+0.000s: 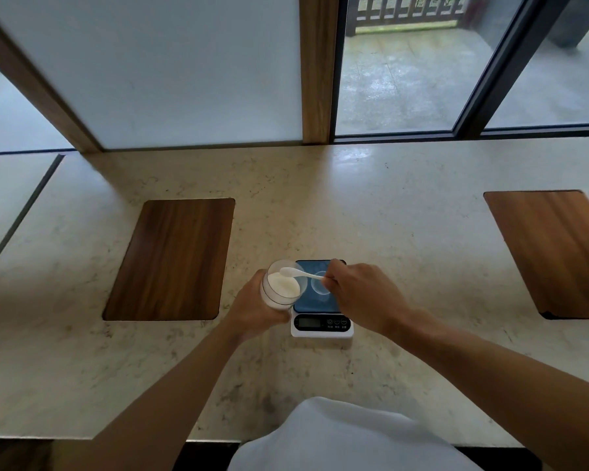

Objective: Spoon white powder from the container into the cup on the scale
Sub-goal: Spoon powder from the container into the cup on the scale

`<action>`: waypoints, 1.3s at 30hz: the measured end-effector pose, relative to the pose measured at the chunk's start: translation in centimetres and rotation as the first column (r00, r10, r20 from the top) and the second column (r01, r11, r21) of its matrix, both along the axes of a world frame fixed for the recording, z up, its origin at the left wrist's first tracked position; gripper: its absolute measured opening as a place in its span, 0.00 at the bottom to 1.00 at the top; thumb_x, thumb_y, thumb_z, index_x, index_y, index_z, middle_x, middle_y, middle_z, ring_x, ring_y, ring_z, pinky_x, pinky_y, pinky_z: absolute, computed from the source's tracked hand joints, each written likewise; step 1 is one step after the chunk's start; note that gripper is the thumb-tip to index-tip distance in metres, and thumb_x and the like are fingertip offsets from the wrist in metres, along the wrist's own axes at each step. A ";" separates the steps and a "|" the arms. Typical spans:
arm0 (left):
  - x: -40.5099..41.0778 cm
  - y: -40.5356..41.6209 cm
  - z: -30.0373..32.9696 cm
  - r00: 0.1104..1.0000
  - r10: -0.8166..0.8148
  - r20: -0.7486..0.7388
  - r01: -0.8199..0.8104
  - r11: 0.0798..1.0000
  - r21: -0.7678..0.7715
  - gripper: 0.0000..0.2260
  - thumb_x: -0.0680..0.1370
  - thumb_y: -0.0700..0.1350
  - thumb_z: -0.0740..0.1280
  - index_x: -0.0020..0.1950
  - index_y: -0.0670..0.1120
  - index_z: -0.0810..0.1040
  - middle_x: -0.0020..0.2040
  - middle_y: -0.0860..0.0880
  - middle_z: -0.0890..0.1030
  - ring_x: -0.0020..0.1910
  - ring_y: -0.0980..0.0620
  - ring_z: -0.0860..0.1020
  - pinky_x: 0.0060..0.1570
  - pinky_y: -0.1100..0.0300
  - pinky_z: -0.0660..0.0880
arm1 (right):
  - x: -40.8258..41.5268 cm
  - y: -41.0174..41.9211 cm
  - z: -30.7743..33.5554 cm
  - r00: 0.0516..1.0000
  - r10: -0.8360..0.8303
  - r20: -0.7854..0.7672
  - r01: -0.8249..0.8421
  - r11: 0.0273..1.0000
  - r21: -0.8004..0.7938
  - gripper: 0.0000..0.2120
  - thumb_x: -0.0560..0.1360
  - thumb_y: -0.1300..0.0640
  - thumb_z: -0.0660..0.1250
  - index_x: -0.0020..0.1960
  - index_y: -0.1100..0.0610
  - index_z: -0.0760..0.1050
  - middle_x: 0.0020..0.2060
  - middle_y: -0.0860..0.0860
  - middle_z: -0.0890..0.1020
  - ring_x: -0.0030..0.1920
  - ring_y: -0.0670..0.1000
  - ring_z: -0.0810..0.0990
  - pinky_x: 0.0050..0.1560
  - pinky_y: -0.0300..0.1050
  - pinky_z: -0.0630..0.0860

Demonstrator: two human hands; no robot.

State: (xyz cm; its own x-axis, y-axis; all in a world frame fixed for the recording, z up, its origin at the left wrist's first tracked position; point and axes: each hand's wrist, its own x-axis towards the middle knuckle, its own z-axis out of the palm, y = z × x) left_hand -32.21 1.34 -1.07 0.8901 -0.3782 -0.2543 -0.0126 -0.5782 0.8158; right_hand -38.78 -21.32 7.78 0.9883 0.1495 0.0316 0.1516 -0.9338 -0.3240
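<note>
My left hand point(252, 309) grips a clear round container point(282, 283) of white powder, tilted toward the right, just left of the scale. A white spoon point(300, 272) is pinched by its handle in my right hand point(361, 297); its bowl sits over the container's open mouth, above the powder. The small white scale point(322, 326) has a blue top and a dark display. On the blue top stands a clear cup point(320, 285), partly hidden behind my right hand; what it holds I cannot tell.
The scale rests on a pale marble counter point(388, 215). Dark wooden panels are set into it at the left point(170, 260) and far right point(558, 253). Windows and a wooden post rise behind the counter's far edge. My white clothing shows at the bottom.
</note>
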 end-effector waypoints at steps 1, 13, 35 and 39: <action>0.0 0.0 0.0 1.000 -0.006 0.003 0.006 1.000 0.007 0.39 0.63 0.42 0.83 0.71 0.47 0.73 0.63 0.48 0.82 0.61 0.47 0.82 0.65 0.45 0.81 | 0.2 0.1 0.1 1.000 0.002 0.002 -0.002 1.000 -0.020 0.11 0.83 0.52 0.58 0.50 0.58 0.74 0.36 0.53 0.82 0.29 0.51 0.78 0.31 0.51 0.80; -0.2 -0.4 -0.1 0.997 -0.076 0.015 0.075 0.996 0.037 0.39 0.60 0.47 0.82 0.67 0.54 0.70 0.58 0.55 0.79 0.56 0.54 0.80 0.53 0.70 0.74 | 1.8 1.0 -0.3 0.990 -0.039 -0.137 0.030 0.998 -0.062 0.14 0.80 0.55 0.61 0.43 0.58 0.81 0.33 0.52 0.83 0.28 0.50 0.79 0.30 0.47 0.80; -0.3 -1.5 -0.1 0.999 -0.041 -0.018 0.042 0.999 0.012 0.40 0.60 0.44 0.84 0.71 0.48 0.73 0.61 0.47 0.82 0.58 0.46 0.82 0.59 0.54 0.82 | 2.0 0.3 -0.4 0.881 -0.252 -0.401 0.407 0.834 0.371 0.16 0.77 0.55 0.66 0.34 0.57 0.83 0.22 0.46 0.75 0.19 0.43 0.66 0.18 0.30 0.61; -0.3 -1.5 0.0 0.999 -0.032 -0.040 0.033 0.999 0.016 0.40 0.61 0.42 0.85 0.71 0.50 0.72 0.61 0.49 0.81 0.59 0.47 0.81 0.57 0.59 0.81 | 1.9 0.0 -0.2 0.871 -0.261 -0.417 0.429 0.818 0.384 0.16 0.77 0.55 0.66 0.32 0.56 0.82 0.24 0.50 0.77 0.24 0.46 0.69 0.26 0.38 0.67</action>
State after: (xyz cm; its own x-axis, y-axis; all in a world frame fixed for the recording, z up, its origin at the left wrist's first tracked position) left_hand -32.52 -0.18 -1.05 0.8665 -0.4023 -0.2954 0.0004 -0.5913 0.8065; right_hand -36.89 -21.27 7.61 0.9323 -0.1518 -0.3283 -0.3463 -0.6366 -0.6891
